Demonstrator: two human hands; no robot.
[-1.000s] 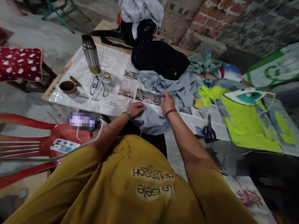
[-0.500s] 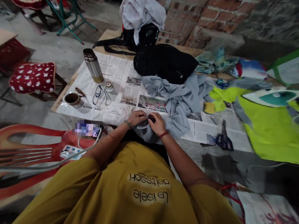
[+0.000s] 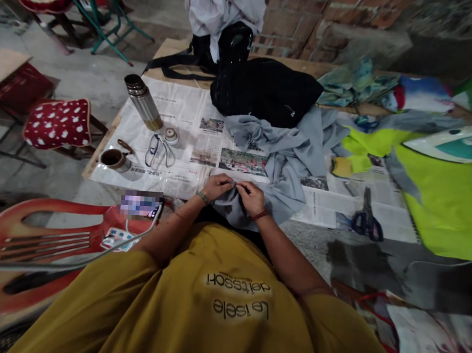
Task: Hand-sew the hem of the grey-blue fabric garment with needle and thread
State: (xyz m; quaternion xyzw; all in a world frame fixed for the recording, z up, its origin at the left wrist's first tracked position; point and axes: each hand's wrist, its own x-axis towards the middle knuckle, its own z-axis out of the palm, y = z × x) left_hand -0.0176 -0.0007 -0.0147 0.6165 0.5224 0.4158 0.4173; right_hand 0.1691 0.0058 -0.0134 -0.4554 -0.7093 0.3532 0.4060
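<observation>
Grey cloth (image 3: pixel 288 164) spreads over the newspaper and hangs off the table's near edge toward my lap. My left hand (image 3: pixel 216 187), with a green bracelet at the wrist, pinches an edge of this cloth. Close beside it, my right hand (image 3: pixel 252 196), with a red bead bracelet, pinches the cloth too, thumb and forefinger pressed together. The fingertips of both hands nearly meet. Anything small between them, such as a needle, is too fine to make out.
A steel thermos (image 3: pixel 143 102), its cap (image 3: pixel 171 136), eyeglasses (image 3: pixel 157 151) and a brown mug (image 3: pixel 115 159) stand left. Dark scissors (image 3: pixel 366 219), an iron (image 3: pixel 454 143) and yellow-green cloth (image 3: pixel 454 206) lie right. A black bag (image 3: pixel 265 90) is behind. A phone (image 3: pixel 140 205) rests on the red chair (image 3: pixel 50 213).
My right hand has turned slightly, its fingers now straighter and lower over the cloth. More grey cloth shows beneath my hands. The view has shifted a little, and my left hand stays nearly in place.
</observation>
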